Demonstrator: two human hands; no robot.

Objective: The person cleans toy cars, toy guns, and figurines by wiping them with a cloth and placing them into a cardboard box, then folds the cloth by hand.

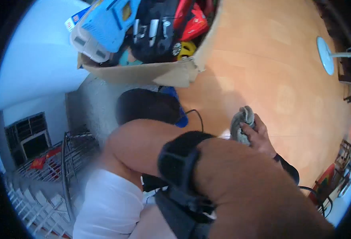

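My right hand [260, 135] is closed on a crumpled grey cloth [241, 125], with the thumb across its front. It is over the orange-tan floor, right of the middle of the view. My left arm, with a black strap [179, 159] round the wrist, crosses the foreground from the white sleeve [110, 203]. Beyond the strap, what appears to be my left hand [259, 195] is very near the camera; its fingers are hidden, and I cannot see whether it holds anything.
A cardboard box [143, 75] at the top holds a blue plastic piece [108, 26], a black case [151, 34] and red and yellow items. Metal railings [66, 171] stand at the left. A round pale-blue object [325, 55] and chairs [326, 179] are at the right.
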